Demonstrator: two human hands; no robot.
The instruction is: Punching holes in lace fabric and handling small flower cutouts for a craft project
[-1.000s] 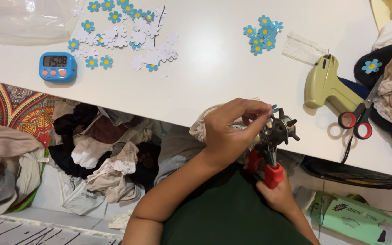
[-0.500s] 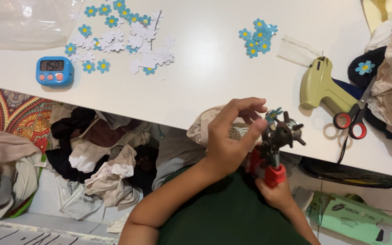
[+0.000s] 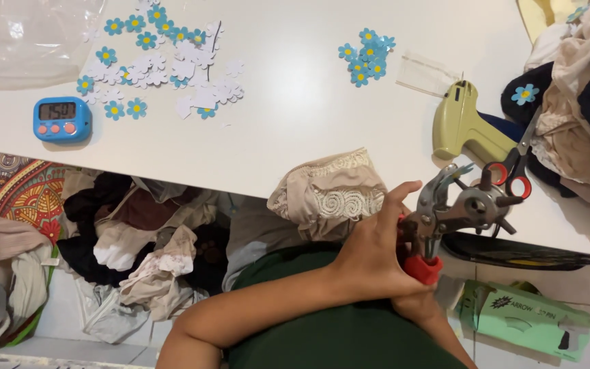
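At the table (image 3: pixel 295 137) edge, both hands grip the punch pliers (image 3: pixel 455 208).

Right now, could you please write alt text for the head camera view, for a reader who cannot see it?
Both hands, left hand over the right hand, squeeze a red-handled rotary hole punch at the edge of a white table. On the table lie blue paper flowers, a blue timer, a glue gun and scissors.
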